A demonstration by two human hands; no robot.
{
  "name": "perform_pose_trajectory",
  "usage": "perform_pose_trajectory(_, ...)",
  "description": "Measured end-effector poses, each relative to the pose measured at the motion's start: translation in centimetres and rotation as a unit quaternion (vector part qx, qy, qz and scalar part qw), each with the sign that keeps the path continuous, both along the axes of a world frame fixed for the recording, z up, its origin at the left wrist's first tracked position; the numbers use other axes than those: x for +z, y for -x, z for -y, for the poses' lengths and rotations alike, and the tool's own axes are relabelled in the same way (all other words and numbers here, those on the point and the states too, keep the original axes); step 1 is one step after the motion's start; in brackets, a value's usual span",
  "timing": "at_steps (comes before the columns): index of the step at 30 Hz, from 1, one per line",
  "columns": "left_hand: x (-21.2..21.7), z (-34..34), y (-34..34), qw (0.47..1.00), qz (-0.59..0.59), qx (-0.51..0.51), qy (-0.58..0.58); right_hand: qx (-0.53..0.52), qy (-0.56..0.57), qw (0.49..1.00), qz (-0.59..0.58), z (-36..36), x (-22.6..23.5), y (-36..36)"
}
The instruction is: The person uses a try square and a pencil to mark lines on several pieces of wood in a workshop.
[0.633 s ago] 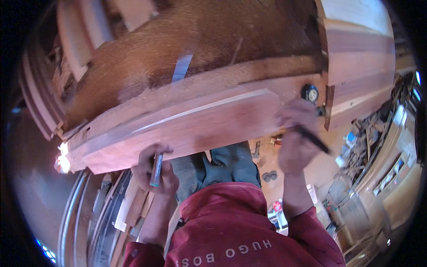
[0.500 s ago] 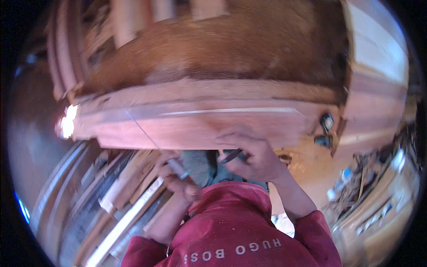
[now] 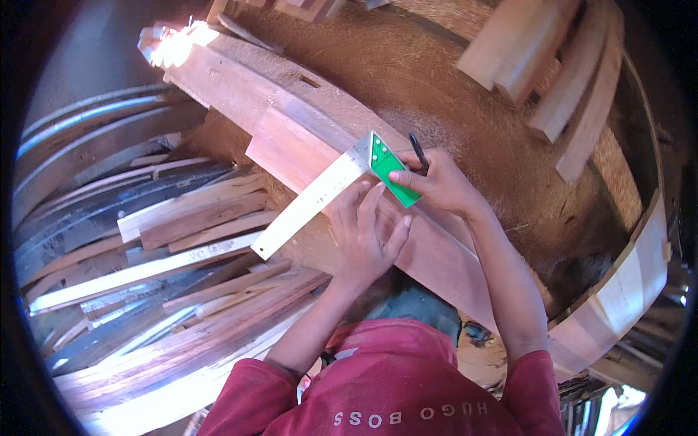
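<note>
A try square with a green stock and a pale metal blade (image 3: pixel 309 203) lies across a reddish plank (image 3: pixel 283 149), its blade reaching past the plank's near edge. My right hand (image 3: pixel 445 183) grips the green stock, thumb on top, at the plank's far edge. A black pen (image 3: pixel 419 152) sticks up between that hand's fingers. Spread over the plank just right of the blade, my left hand (image 3: pixel 367 236) has its fingertips at the blade's edge, with nothing visible grasped. Part of the plank is hidden under both hands.
Under the plank runs a dusty wooden beam (image 3: pixel 251 54) with a slot in it. Several loose boards (image 3: pixel 207 221) are piled at the left. More planks (image 3: pixel 520 47) stand out at the upper right, over brown sawdust (image 3: pixel 502 152). A wide pale board (image 3: pixel 618 312) lies at the right.
The try square went from my left hand, in front of me, onto the plank, and my right hand now holds its stock. My left hand moved onto the plank. The whole view has turned.
</note>
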State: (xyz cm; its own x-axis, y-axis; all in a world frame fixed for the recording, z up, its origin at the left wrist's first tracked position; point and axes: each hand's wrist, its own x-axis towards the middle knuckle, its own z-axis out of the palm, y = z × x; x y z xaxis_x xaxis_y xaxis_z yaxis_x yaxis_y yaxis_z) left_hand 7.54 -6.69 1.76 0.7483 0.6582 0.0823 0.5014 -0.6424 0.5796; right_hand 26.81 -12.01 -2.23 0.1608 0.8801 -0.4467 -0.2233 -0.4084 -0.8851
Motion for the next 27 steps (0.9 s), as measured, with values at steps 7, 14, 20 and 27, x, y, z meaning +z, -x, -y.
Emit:
perform_pose_trajectory(7,-3.2,-6.2,-2.3,0.997,-0.036,0.062,-0.029,0.096,0.031,0.995,0.006,-6.4,-2.5,-1.4)
perform_pose_trajectory(14,-4.3,-6.8,-2.4,0.995,-0.058,0.077,-0.014,0.122,0.039,0.991,-0.042,-9.0,-3.4,-0.9)
perform_pose_trajectory(20,-4.2,-5.5,-2.5,0.99,-0.091,0.103,-0.015,0.188,0.111,0.975,-0.04,-8.4,-2.9,-2.1)
perform_pose_trajectory(27,-4.4,-4.5,-3.0,0.984,-0.117,0.133,-0.024,0.16,0.094,0.982,-0.036,-7.6,-2.9,-1.7)
